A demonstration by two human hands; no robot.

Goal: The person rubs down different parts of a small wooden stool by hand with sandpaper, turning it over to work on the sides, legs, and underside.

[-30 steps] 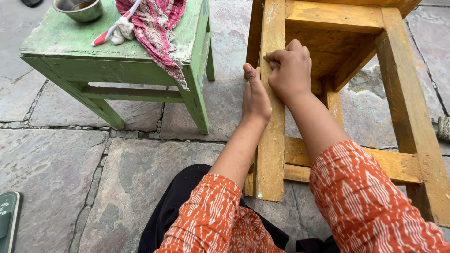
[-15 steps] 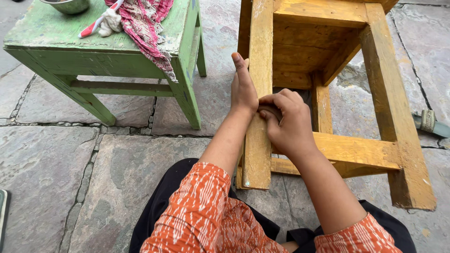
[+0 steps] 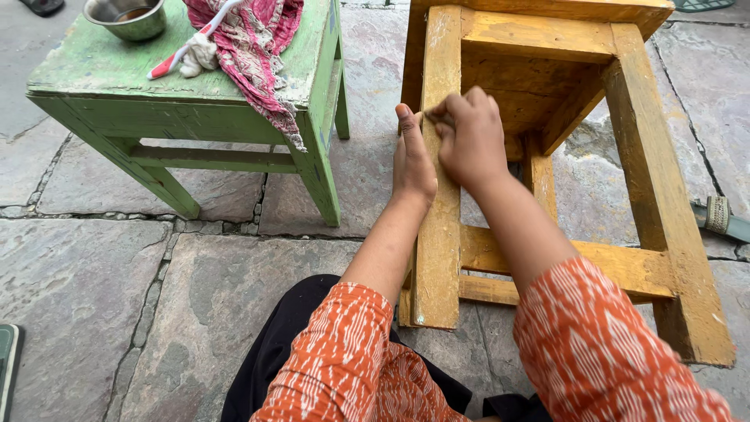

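- My right hand point(image 3: 469, 141) has slid back up the near-left leg point(image 3: 437, 172) of the yellow stool point(image 3: 648, 156), which lies tipped on the stone floor point(image 3: 94, 266); another rubbing stroke begins.
- Its fingers are clenched on something I cannot make out.
- My left hand point(image 3: 412, 160) lies flat, fingers released, bracing the leg's left face.

Worn yellow-painted wooden stool point(image 3: 547, 47), paint rubbed thin to bare wood on its near leg; chipped green-painted wooden stool point(image 3: 117, 74); pink-and-white patterned cloth point(image 3: 254, 43); red-and-white handled brush point(image 3: 187, 51); dull silver metal bowl point(image 3: 129, 16); orange sleeves with white dashes point(image 3: 344, 352); grey stone slab floor point(image 3: 94, 289).
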